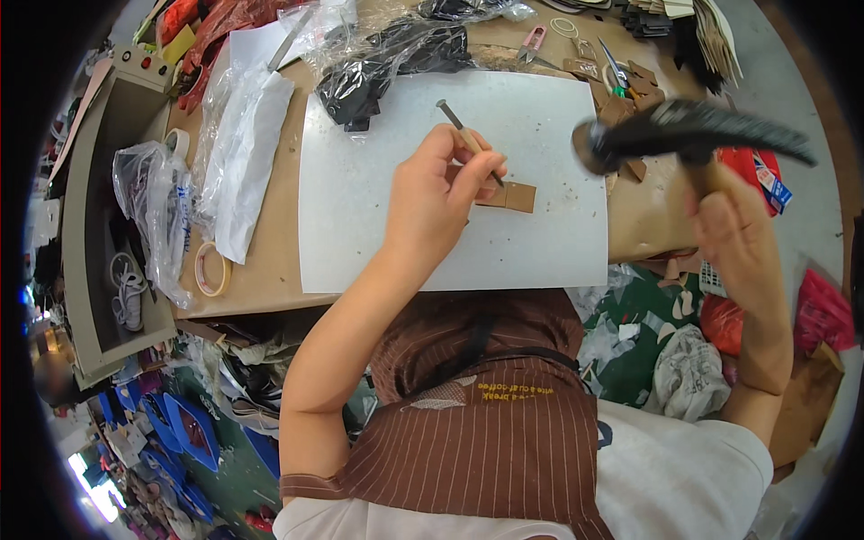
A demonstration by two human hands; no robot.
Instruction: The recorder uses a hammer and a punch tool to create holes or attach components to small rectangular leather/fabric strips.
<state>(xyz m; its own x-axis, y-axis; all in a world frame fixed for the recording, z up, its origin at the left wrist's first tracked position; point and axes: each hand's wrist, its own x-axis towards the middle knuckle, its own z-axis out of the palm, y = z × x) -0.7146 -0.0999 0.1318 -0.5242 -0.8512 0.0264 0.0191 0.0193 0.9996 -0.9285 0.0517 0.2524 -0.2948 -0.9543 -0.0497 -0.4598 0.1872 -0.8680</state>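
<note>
My left hand (432,193) is closed around a slim metal punch (453,118), which stands tilted with its flat head up. The lower tip of the punch meets or hovers just over a small brown piece (519,197) that looks like leather or card; I cannot tell which. Under both lies a white board (360,238) dotted with tiny dark scraps. To the right, my right hand (733,225) grips the handle of a hammer (661,135), raised above the board's right edge and blurred by motion.
Black pieces in clear plastic (360,85) overlap the board's far left corner. Thread snips (533,43), scissors (616,72) and brown scraps (621,110) lie at the far right. A tape roll (212,269) rests near the left table edge, beside a grey metal tray (90,243).
</note>
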